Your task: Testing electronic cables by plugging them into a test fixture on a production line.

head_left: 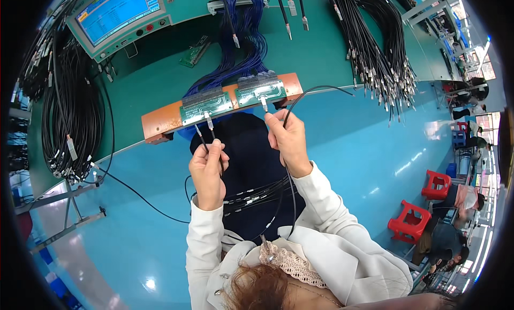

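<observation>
My left hand (208,173) pinches the end of a thin black cable (199,133) just below the left green connector board (206,105). My right hand (289,138) holds another black cable (313,89) whose silver plug meets the right green connector board (261,90). Both boards sit on an orange plate (163,121) at the edge of the green bench (155,80). More black cables (257,195) lie across my dark lap.
A tester with a blue screen (119,11) stands at the back left. Blue wire bundles (246,47) run up from the boards. Black cable bundles hang at the left (72,122) and back right (377,53). Red stools (409,221) and seated people (447,240) are at the right on the blue floor.
</observation>
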Demonstrator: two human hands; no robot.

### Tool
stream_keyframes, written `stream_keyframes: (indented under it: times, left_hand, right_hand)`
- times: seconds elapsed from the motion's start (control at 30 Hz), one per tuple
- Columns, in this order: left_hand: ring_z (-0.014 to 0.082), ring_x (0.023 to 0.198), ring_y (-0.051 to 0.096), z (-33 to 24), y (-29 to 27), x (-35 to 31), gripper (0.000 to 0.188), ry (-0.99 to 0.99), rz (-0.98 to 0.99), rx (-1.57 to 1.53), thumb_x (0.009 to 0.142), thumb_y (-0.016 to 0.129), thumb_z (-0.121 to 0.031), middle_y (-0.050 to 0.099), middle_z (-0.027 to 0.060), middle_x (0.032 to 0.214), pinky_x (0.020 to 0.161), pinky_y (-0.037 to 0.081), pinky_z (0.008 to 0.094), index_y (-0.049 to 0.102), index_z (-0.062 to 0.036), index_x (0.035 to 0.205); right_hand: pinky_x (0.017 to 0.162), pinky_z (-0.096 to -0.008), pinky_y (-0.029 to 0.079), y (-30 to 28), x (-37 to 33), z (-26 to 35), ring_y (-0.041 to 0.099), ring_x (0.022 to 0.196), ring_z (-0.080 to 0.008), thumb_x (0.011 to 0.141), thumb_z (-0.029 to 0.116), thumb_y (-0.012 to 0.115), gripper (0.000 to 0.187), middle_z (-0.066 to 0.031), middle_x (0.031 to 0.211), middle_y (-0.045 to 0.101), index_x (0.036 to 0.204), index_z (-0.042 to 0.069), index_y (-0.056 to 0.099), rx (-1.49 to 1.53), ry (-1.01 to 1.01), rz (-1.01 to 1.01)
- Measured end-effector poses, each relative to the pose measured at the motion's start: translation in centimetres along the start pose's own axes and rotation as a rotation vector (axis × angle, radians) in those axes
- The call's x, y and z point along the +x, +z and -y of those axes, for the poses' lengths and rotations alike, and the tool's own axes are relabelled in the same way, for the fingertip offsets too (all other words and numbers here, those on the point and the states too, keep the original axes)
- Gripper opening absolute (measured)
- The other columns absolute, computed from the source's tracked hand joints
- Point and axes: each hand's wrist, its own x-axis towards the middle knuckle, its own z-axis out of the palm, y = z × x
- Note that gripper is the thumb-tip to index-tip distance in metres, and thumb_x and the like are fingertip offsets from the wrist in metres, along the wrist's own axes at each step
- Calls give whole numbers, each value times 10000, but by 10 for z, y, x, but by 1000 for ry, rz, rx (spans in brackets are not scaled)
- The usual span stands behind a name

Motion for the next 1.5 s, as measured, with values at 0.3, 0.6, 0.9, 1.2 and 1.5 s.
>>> stream_keyframes:
  times: [0.3,0.6,0.9,1.2,1.5]
  left_hand:
    - [26,459,368,-3,-1,1,203,-8,1,-7,908,594,-197,535,6,605,460,310,184,586,-18,814]
    - [35,493,399,-7,7,3,202,43,23,13,917,582,-198,534,4,620,457,302,178,580,-20,822]
    - [39,518,406,-3,11,19,221,58,35,17,932,558,-206,497,-15,605,486,309,179,578,-27,803]
    - [28,494,374,4,6,27,223,214,12,118,931,559,-204,483,-24,581,463,272,178,581,-28,796]
    - [8,502,350,-1,-4,20,193,165,47,122,907,595,-223,529,-23,721,445,251,170,576,-32,888]
  right_hand:
    - [363,-198,206,-1,1,-1,349,372,-34,891,149,606,186,23,473,439,771,46,508,10,2,6]
    - [364,-198,209,-3,0,1,345,373,-36,895,146,597,178,16,473,444,776,42,513,-17,23,10]
    - [369,-196,231,-2,5,-4,365,384,-42,895,141,595,178,11,484,447,785,30,511,16,-7,2]
    - [374,-198,245,3,11,-8,378,393,-42,890,136,600,177,14,504,461,795,19,506,32,-35,21]
    - [364,-176,229,-7,4,-7,370,409,-28,893,202,601,202,-23,564,532,839,26,518,-36,-11,57]
